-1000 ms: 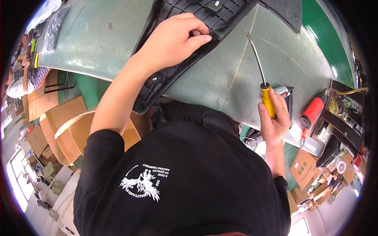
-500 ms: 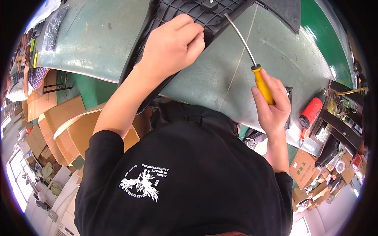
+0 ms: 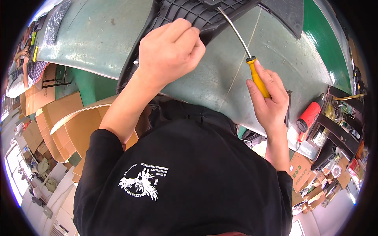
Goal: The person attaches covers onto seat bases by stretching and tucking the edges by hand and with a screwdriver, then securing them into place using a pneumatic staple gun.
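My left hand [image 3: 171, 49] grips the near edge of a black ribbed plastic panel [image 3: 197, 15] that lies on a worn green worktable [image 3: 220, 78]. My right hand [image 3: 269, 100] holds a screwdriver [image 3: 246, 55] by its yellow handle. Its long metal shaft slants up and to the left, and its tip reaches the black panel near the top of the view. A second dark panel piece [image 3: 289, 13] lies at the upper right.
A red power tool [image 3: 309, 116] lies to the right of my right hand, beside racks of small parts [image 3: 342, 133]. Cardboard boxes [image 3: 67, 122] stand on the floor to the left, below the table edge. My black shirt fills the lower middle.
My right hand has lifted the screwdriver up and to the left, bringing its tip from the bare table onto the black panel. My left hand has stayed on the panel's edge.
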The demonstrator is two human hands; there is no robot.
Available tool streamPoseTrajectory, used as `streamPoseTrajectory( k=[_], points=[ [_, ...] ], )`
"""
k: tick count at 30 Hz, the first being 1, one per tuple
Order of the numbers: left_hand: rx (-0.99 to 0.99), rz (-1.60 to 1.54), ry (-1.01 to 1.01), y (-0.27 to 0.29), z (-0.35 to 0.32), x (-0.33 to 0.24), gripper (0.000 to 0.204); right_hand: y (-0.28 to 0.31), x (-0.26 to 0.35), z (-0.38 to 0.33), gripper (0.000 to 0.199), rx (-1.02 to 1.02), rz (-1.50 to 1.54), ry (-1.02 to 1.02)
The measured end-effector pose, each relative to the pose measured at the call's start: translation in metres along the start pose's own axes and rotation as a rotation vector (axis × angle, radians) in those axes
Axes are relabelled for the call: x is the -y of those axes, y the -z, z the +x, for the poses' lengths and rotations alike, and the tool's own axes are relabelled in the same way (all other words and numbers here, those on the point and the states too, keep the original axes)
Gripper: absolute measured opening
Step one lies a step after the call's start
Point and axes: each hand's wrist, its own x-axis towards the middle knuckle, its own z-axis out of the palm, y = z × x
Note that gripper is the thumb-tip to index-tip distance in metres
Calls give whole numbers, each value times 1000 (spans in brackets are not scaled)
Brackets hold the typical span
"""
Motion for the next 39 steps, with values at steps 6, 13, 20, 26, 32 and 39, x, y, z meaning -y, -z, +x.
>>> streamPoseTrajectory(
  k=[6, 13, 20, 26, 32, 39],
  points=[
    [189, -561, 636, -9, -8, 14, 5, -3, -1, -3, 54, -4, 52, -14],
    [367, -909, 926, -12, -12, 14, 13, -6, -4, -7, 53, -15, 101, -18],
    [352, -283, 258, -5, 7, 9, 6, -6, -4, -9, 53, -17, 102, -48],
    [478, -281, 279, 15, 15, 2, 6, -6, -5, -11, 53, -19, 87, -55],
    [584, -1100, 981, 29, -2, 19, 9, -6, -4, -12, 52, -12, 79, -72],
    [386, -52, 875, 123, -6, 114, 34, -1, -11, -13, 51, 12, 87, -87]
  ],
)
